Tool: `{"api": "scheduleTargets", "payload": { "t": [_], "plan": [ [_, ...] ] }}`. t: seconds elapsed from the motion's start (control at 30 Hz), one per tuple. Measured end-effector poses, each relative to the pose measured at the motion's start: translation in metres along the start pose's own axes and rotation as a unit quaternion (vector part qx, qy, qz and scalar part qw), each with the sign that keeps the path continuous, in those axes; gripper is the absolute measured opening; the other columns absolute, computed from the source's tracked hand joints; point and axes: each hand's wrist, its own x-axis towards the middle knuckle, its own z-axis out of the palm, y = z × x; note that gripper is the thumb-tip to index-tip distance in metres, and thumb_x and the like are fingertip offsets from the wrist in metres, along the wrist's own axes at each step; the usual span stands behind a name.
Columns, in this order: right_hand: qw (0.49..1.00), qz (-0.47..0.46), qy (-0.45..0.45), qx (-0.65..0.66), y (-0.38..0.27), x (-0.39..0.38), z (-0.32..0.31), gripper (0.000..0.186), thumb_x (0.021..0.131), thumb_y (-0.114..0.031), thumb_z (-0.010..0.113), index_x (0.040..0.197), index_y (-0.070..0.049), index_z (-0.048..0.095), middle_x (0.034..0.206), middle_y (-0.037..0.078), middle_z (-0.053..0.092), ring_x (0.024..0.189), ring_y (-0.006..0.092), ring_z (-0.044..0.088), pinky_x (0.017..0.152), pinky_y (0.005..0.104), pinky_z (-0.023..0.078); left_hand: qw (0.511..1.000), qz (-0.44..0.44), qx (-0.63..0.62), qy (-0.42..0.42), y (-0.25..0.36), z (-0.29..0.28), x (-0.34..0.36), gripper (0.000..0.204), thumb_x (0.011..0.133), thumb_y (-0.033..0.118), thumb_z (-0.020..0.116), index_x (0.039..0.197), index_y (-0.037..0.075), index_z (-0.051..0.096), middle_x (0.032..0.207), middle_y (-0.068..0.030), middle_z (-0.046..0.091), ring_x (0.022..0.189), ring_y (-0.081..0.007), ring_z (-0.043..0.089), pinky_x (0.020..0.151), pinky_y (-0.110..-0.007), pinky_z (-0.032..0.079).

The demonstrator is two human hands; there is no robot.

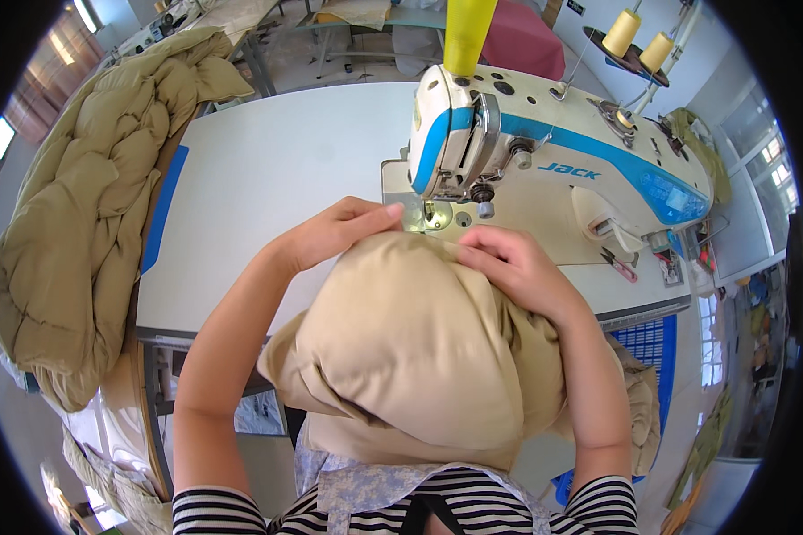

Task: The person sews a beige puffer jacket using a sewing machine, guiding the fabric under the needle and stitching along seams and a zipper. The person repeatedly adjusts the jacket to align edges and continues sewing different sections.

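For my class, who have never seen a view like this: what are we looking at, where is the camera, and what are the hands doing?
The camera sits on the person's head and looks down, so the forearms enter from below. Both hands press a puffy beige padded piece toward the needle of a white and blue sewing machine on a white table. The left hand and the right hand grip its upper edge. A pile of similar padded fabric lies at the left, and yellow thread cones stand behind.
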Motion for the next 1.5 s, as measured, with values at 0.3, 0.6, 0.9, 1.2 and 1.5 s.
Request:
{"api": "scheduleTargets", "payload": {
  "t": [0.3,0.6,0.9,1.2,1.5],
  "plan": [
    [0.955,-0.287,-0.029,0.063,-0.152,-0.099,0.052,0.011,0.092,-0.012,0.071,0.100,-0.004,0.068,0.085,0.008,0.065,0.073,0.0257,0.064,0.068,0.0329,0.049,0.937,0.228,-0.136,-0.229,0.046,0.059,-0.059,0.072,0.107,0.057,0.030,0.100,-0.001,0.072,0.122,-0.0159,0.067,0.127,-0.0315,0.056,0.114,-0.044,0.038],
    [0.869,-0.415,0.035,0.267,-0.257,-0.033,0.146,0.022,0.097,-0.015,0.061,0.091,0.006,0.065,0.072,0.014,0.065,0.066,0.0189,0.060,0.063,0.0358,0.047,0.960,0.256,-0.006,-0.112,0.117,0.051,-0.179,0.058,0.104,0.051,0.041,0.109,0.000,0.069,0.116,-0.0139,0.068,0.117,-0.0261,0.060,0.103,-0.039,0.044],
    [0.825,-0.500,-0.086,0.249,-0.305,-0.023,0.137,0.024,0.095,-0.023,0.064,0.099,0.000,0.070,0.083,0.008,0.068,0.075,0.0151,0.063,0.067,0.0329,0.051,0.910,0.331,0.117,0.220,0.192,-0.053,-0.381,0.049,0.100,0.044,0.052,0.117,0.001,0.066,0.109,-0.0119,0.070,0.107,-0.0207,0.065,0.093,-0.033,0.051],
    [0.977,-0.195,-0.037,-0.072,-0.143,-0.073,-0.033,0.043,0.103,-0.034,0.063,0.132,-0.002,0.063,0.107,-0.002,0.066,0.099,0.0060,0.058,0.089,0.0243,0.048,0.968,0.019,0.246,0.049,0.223,-0.017,-0.279,0.046,0.097,0.037,0.063,0.126,0.002,0.063,0.102,-0.0099,0.071,0.097,-0.0153,0.069,0.083,-0.028,0.057],
    [0.877,-0.208,0.184,-0.391,-0.098,-0.143,0.008,0.026,0.094,-0.024,0.066,0.114,-0.009,0.070,0.107,0.009,0.069,0.104,0.0301,0.065,0.092,0.0419,0.047,0.875,0.146,0.455,-0.076,0.092,0.056,-0.083,0.047,0.093,0.045,0.064,0.112,0.001,0.062,0.100,-0.0248,0.068,0.097,-0.0434,0.064,0.085,-0.046,0.050]
  ]
}}
